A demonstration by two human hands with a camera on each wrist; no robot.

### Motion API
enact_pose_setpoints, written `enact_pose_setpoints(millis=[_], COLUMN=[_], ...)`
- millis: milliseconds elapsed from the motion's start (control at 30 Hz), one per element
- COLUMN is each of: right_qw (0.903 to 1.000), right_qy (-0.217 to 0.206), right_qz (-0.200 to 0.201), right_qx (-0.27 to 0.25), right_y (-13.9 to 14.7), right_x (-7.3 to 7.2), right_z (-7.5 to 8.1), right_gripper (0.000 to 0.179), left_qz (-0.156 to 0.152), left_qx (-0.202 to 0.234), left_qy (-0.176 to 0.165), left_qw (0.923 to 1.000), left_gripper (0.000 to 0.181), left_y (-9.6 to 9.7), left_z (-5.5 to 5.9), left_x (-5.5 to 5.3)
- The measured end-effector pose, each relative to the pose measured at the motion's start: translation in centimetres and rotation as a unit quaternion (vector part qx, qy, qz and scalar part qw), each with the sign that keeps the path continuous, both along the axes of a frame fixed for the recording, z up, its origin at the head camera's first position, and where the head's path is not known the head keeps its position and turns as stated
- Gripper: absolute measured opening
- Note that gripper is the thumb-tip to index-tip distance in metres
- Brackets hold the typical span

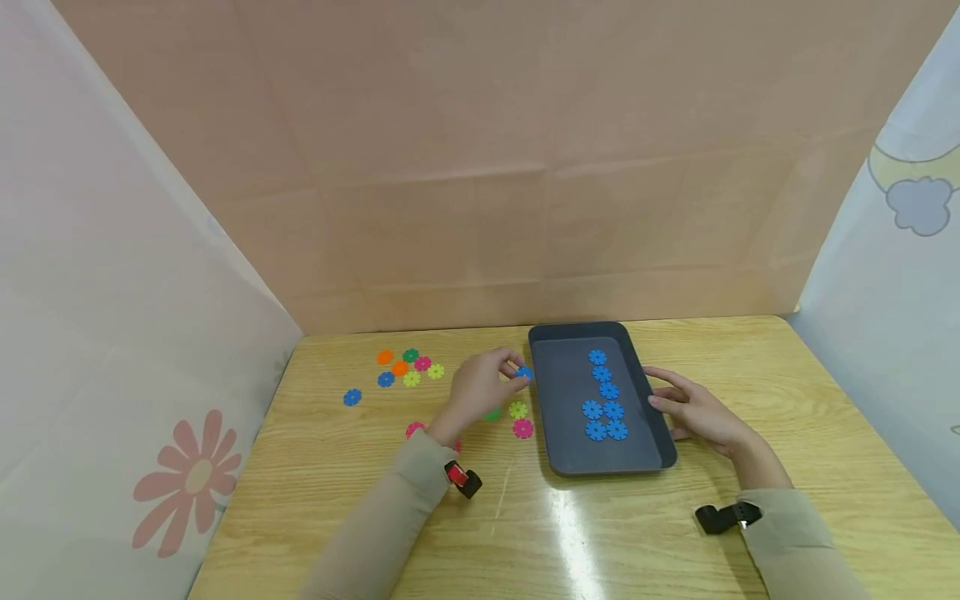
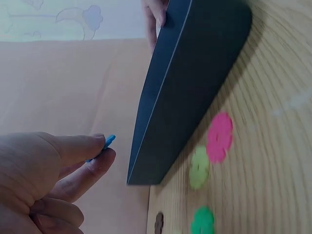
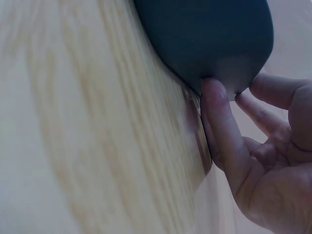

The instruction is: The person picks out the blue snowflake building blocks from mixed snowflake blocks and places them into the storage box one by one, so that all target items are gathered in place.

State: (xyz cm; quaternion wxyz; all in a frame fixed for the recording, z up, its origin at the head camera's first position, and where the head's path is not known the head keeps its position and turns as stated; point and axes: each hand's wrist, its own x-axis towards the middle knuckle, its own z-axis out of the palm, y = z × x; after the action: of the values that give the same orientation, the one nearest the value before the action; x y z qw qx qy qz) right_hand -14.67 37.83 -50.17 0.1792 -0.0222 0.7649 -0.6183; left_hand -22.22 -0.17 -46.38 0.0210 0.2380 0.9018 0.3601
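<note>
Fingers of the left hand [image 1: 478,385] pinch a small blue, flower-shaped disc [image 1: 526,373] between thumb and forefinger, just left of a dark grey tray [image 1: 558,458]. The left wrist view shows the disc edge-on, gripped by a small part of its rim. At the tray's right side, the right hand [image 1: 701,414] holds the edge, one fingertip over the lip and others against the outer wall; how firmly, I cannot tell. Seven more blue discs [image 1: 609,390] lie inside the tray, right of its middle: three in a rough line at the far end, four in a block nearer. With so little of the rim between the fingertips, the pinched disc could slip and drop beside the tray, especially if it knocks the raised left wall, the main thing in its way. A hard push from the right hand might slide or tip the tray and scatter the discs inside. Lowering the left wrist could nudge the loose pieces near it: a green disc [image 1: 492,414], a yellow disc [image 1: 518,409] and a pink disc [image 1: 522,428]. Farther left on the wooden table [image 1: 315,483] is a mixed group of orange, green, pink and yellow discs, with two blue ones [image 1: 352,397] at its left and near side.
</note>
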Motion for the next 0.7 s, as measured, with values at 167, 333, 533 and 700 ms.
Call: enact_pose_setpoints(millis=[167,333,533,700], right_qw=[1.0000,1.0000,1.0000,1.0000], right_qy=[0.002,0.001,-0.001,0.002], right_qz=[0.001,-0.001,-0.005,-0.002], right_qx=[0.002,0.000,0.001,0.000], right_y=[0.1,0.0,-0.1,0.0], right_x=[0.0,0.0,0.0,0.1], right_z=[-0.1,-0.2,-0.2,-0.1], right_gripper=[0.069,0.069,0.069,0.070], left_qz=[-0.008,-0.014,-0.021,-0.027], left_qx=[-0.013,-0.025,-0.057,-0.093], left_qy=[-0.005,-0.010,0.004,0.016], left_qw=[0.9999,0.9995,0.9982,0.9952], left_gripper=[0.022,0.018,0.016,0.014], left_y=[2.2,4.4,6.8,8.6], left_z=[0.3,0.6,0.7,0.1], left_x=[-0.3,-0.3,-0.5,-1.0])
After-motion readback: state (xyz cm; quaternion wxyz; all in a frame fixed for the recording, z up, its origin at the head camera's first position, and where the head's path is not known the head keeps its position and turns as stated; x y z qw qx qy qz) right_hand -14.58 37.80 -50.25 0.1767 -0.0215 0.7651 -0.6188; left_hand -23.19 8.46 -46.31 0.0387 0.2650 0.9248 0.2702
